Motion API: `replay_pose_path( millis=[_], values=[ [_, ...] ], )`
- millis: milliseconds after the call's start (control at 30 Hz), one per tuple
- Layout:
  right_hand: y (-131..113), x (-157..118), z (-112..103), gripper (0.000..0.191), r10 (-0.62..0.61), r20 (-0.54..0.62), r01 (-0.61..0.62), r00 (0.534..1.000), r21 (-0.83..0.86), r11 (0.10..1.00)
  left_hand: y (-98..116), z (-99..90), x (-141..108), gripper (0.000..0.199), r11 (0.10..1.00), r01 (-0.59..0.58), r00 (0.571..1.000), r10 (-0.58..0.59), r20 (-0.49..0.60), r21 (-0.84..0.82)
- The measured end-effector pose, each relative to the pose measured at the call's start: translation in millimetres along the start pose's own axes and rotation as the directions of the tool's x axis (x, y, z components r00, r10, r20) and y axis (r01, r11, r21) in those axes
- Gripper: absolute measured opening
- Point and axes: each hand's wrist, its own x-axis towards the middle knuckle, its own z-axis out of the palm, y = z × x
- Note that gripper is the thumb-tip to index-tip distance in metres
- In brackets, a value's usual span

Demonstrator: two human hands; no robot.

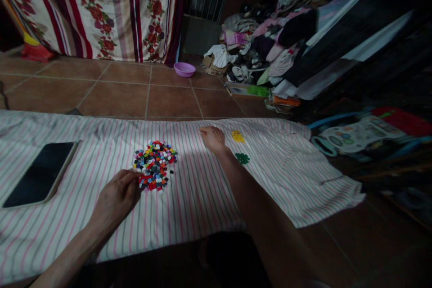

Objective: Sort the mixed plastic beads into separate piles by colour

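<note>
A mixed pile of small, many-coloured plastic pieces (157, 158) lies on a striped cloth (195, 189). At the pile's left edge is my left hand (118, 191), its fingers bent together and the tips against the pieces; what they grip, if anything, is too small to make out. My right hand (213, 138) is above the cloth between the pile and two sorted groups, thumb and fingers pinched, their contents hidden. To its right sits a cluster of yellow pieces (238, 136), with a cluster of green pieces (242, 158) nearer me.
A phone (39, 174) with a dark screen lies on the cloth at the left. Beyond the cloth, a purple basin (184, 70) stands on the tiled floor (118, 85). Heaped clothes (263, 45) fill the back right, and a floral curtain (114, 9) hangs behind.
</note>
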Motion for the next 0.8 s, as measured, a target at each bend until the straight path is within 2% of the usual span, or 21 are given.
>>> replay_pose_path(
  millis=[300, 533, 800],
  values=[
    [2.1, -8.9, -9.3, 0.039, 0.019, -0.075, -0.023, 0.997, -0.052, 0.998, 4.6, -2.9, -0.7, 0.034, 1.000, 0.005, 1.000, -0.005, 0.001, -0.008],
    [-10.2, -36.9, -12.8, 0.044, -0.006, -0.068, -0.001, 0.998, -0.093, 0.996, 6.9, -4.0, 0.6, 0.035, 1.000, -0.022, 1.000, 0.022, -0.004, -0.016],
    [-24.2, -62.9, -0.9, 0.040, -0.038, -0.080, 0.043, 0.996, 0.072, 0.996, 1.7, -2.0, -1.9, 0.037, 0.999, -0.010, 1.000, 0.011, 0.013, -0.039]
  ],
)
